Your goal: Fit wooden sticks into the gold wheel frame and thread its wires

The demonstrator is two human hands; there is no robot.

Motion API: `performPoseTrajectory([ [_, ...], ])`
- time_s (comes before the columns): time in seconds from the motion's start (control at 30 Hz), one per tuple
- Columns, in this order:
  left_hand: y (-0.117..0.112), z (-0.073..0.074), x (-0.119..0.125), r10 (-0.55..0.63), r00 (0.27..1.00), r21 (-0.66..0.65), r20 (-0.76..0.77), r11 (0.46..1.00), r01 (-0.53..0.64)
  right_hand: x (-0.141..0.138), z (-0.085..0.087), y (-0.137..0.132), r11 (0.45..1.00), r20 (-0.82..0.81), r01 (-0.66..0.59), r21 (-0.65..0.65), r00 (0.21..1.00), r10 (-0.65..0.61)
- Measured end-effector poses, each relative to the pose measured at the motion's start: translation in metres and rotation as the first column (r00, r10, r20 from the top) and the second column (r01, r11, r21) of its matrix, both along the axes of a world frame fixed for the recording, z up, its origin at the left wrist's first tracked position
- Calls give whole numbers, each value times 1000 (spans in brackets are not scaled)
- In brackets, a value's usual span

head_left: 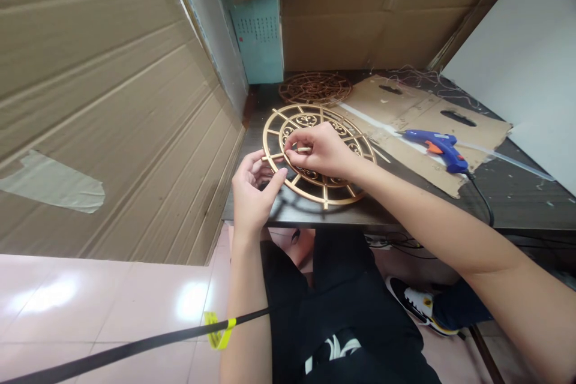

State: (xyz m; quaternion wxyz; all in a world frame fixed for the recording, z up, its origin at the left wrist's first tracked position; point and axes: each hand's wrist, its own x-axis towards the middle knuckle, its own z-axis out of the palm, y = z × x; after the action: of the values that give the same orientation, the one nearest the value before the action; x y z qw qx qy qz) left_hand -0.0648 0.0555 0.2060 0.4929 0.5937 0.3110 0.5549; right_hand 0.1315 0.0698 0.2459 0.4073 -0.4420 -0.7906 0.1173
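A round gold-coloured lattice frame (324,197), with an outer ring, spokes and scrollwork inside, is tilted over the dark table. My left hand (257,189) holds its near left edge, thumb in front and fingers behind the ring. My right hand (321,149) reaches across the frame, with thumb and index finger pinched together at the inner ring. A short pale stick-like piece (304,149) shows within its curled fingers; what the fingertips touch is partly hidden.
Behind lies a darker round lattice (315,89). A blue glue gun (438,145) rests on a cardboard sheet (418,109) at right, its cord running off the table's front edge. Cardboard panels (148,102) stand left and behind. Thin loose strands (432,79) lie at the back.
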Motion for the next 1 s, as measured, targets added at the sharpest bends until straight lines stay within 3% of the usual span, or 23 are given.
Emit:
performPoseTrajectory([
  [0.37,0,0,-1,10,1000,13,-28,1000,-10,3,-3,5,999,133,25,-22,991,-22],
  [0.7,0,1,-1,-8,1000,-4,0,1000,8,4,6,0,1000,33,-8,1,999,8],
  [1.0,-2,1,-1,-5,999,30,-34,1000,6,4,8,-2,999,54,-18,38,998,16],
])
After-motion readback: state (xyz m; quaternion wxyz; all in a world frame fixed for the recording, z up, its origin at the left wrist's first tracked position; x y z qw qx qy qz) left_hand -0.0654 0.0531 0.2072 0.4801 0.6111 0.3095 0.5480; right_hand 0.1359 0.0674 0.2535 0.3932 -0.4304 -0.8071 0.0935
